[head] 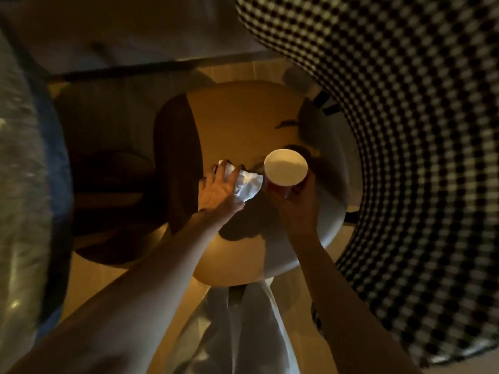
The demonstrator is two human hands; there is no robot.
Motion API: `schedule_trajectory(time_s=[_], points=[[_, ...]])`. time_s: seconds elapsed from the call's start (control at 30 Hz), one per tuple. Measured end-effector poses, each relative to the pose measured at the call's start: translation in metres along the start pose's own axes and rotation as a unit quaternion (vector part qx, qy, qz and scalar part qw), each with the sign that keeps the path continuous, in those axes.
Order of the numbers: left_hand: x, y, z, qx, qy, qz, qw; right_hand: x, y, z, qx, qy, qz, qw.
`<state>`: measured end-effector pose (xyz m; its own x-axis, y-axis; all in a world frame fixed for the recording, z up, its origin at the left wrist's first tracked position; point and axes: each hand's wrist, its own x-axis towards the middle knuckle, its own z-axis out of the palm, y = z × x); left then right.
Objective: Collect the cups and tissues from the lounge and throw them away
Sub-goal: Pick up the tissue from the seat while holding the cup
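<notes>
A white paper cup (285, 166) is upright over the round table (237, 122), and my right hand (293, 202) grips its side from below. The cup looks empty inside. Just left of it lies a crumpled white tissue (248, 186) on the tabletop. My left hand (217, 188) is on the tissue's left part, fingers curled over it and gathering it. The two hands are close together near the middle of the table.
A black-and-white houndstooth armchair (405, 130) curves around the table's right side. A dark seat (113, 163) sits to the left, with a shiny plastic-covered object (24, 184) at the far left edge. My light trousers (237, 333) show below the table.
</notes>
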<state>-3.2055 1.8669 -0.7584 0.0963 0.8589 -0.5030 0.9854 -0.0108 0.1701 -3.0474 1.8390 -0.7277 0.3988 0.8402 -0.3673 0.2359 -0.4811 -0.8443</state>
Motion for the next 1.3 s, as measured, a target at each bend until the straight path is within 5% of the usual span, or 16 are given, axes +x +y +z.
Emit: schedule_trajectory(time_s=[0.13, 0.4, 0.8, 1.3], points=[[-0.002, -0.003, 0.016, -0.01, 0.101, 0.066, 0.993, -0.01, 0.009, 0.016, 0.041, 0.025, 0.023, 0.999], [-0.025, 0.004, -0.004, -0.113, 0.145, 0.084, 0.979, -0.027, -0.01, 0.007, 0.082, 0.047, 0.013, 0.995], [-0.141, 0.034, -0.161, -0.113, 0.253, 0.14, 0.951, -0.124, -0.172, -0.095, 0.065, 0.118, -0.117, 0.984], [-0.318, 0.124, -0.235, -0.158, 0.173, 0.383, 0.894, -0.315, -0.198, -0.268, 0.143, 0.277, -0.165, 0.936]])
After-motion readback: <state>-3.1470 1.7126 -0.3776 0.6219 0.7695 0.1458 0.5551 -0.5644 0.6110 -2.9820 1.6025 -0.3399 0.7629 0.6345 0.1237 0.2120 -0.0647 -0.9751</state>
